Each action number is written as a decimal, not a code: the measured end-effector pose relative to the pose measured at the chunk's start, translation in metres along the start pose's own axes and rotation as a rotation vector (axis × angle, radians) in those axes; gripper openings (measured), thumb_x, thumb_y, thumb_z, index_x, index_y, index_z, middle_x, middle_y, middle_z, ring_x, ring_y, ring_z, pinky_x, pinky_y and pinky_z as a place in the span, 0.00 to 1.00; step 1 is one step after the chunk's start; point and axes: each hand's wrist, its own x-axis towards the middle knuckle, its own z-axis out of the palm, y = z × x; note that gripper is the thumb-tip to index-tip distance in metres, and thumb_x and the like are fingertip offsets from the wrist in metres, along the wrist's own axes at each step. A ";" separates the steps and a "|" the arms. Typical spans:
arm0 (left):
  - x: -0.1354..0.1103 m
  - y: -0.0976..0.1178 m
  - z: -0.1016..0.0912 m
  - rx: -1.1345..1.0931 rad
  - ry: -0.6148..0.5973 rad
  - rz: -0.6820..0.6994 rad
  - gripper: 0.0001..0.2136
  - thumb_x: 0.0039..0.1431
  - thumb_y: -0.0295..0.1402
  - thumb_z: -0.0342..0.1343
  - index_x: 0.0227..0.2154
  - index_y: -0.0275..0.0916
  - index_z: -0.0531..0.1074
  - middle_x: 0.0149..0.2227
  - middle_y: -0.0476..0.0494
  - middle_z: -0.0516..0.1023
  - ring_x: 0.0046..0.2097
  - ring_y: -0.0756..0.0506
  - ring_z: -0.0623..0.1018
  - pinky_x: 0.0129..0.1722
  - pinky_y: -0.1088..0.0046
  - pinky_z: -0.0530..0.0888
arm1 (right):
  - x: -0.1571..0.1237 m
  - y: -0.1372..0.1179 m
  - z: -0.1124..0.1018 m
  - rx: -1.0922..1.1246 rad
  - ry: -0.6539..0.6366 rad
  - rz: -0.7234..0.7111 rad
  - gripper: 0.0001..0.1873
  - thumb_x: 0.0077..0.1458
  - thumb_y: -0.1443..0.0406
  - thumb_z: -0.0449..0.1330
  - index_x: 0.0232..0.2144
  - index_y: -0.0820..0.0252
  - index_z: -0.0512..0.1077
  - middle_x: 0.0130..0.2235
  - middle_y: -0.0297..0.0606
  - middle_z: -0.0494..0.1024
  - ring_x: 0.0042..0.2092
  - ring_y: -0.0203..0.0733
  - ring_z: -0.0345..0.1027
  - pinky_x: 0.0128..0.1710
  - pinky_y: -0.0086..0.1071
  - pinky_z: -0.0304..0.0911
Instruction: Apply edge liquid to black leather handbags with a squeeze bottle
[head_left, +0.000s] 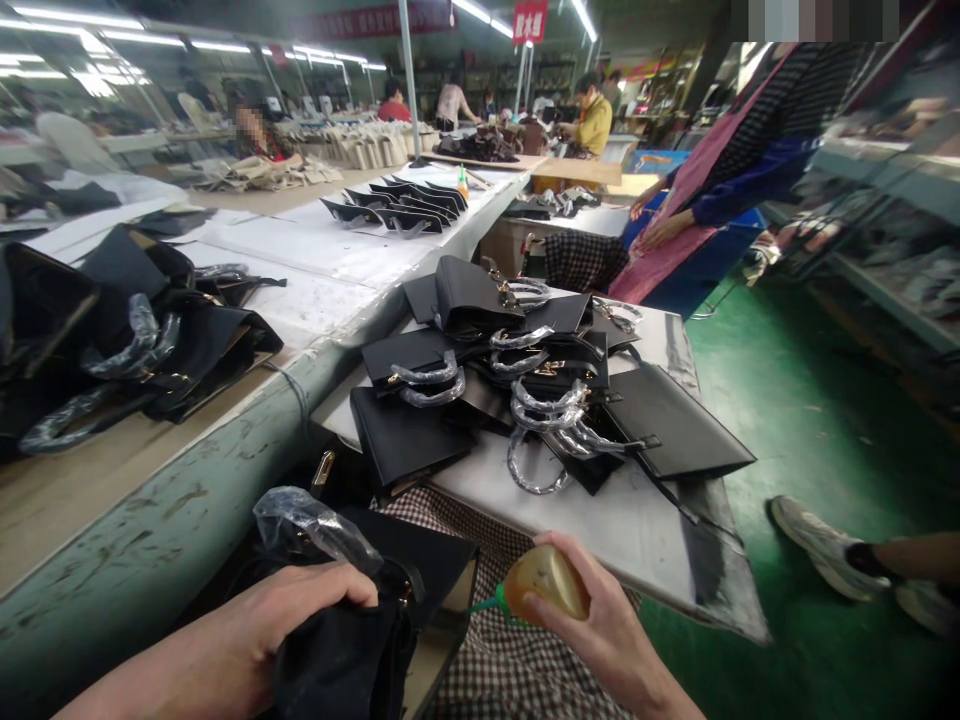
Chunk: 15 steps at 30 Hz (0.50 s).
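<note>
Black bag (431,548), amber green-tipped bottle (551,584), checked cloth (499,660)

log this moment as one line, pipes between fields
left hand: holding black bag | right hand: holding amber bottle, green nozzle near bag | ahead: more black bags on pale table

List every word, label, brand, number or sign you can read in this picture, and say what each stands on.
"胶水组": white characters on the small red hanging sign.
Long red banner at the back: carries characters, too blurred to read reliably.
Bottle in the right hand: no readable text.
Black bag in the left hand: no readable brand or number.
</note>
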 end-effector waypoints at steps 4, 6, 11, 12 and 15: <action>-0.004 -0.003 0.003 0.013 -0.017 -0.024 0.07 0.63 0.36 0.60 0.43 0.46 0.75 0.43 0.51 0.82 0.43 0.45 0.82 0.43 0.79 0.76 | 0.000 0.013 0.005 -0.003 0.077 0.029 0.25 0.58 0.53 0.67 0.53 0.58 0.73 0.50 0.45 0.82 0.49 0.58 0.78 0.54 0.51 0.73; -0.006 -0.005 0.003 0.022 -0.012 -0.045 0.08 0.62 0.33 0.61 0.44 0.47 0.75 0.44 0.51 0.82 0.44 0.46 0.82 0.47 0.79 0.76 | 0.000 0.019 0.007 -0.006 0.126 0.036 0.27 0.58 0.51 0.66 0.54 0.59 0.71 0.51 0.48 0.80 0.50 0.59 0.77 0.56 0.54 0.71; -0.006 -0.005 0.000 -0.011 -0.026 0.016 0.07 0.64 0.34 0.59 0.43 0.45 0.77 0.45 0.49 0.84 0.44 0.45 0.83 0.44 0.80 0.78 | -0.002 0.015 0.008 0.027 0.075 0.019 0.25 0.56 0.52 0.68 0.52 0.56 0.74 0.51 0.44 0.82 0.52 0.57 0.77 0.56 0.48 0.72; -0.005 -0.004 0.000 -0.017 -0.019 0.029 0.07 0.65 0.35 0.58 0.43 0.45 0.77 0.44 0.49 0.84 0.44 0.46 0.83 0.45 0.80 0.78 | -0.004 0.013 0.008 0.036 0.051 0.021 0.24 0.56 0.53 0.69 0.51 0.55 0.75 0.50 0.42 0.82 0.51 0.56 0.78 0.54 0.46 0.73; -0.003 -0.001 -0.001 -0.031 0.017 0.037 0.09 0.69 0.39 0.54 0.42 0.45 0.78 0.42 0.49 0.85 0.42 0.46 0.84 0.47 0.79 0.79 | -0.009 0.011 0.008 0.052 0.037 0.058 0.24 0.55 0.53 0.70 0.51 0.54 0.76 0.50 0.41 0.83 0.48 0.55 0.79 0.52 0.44 0.74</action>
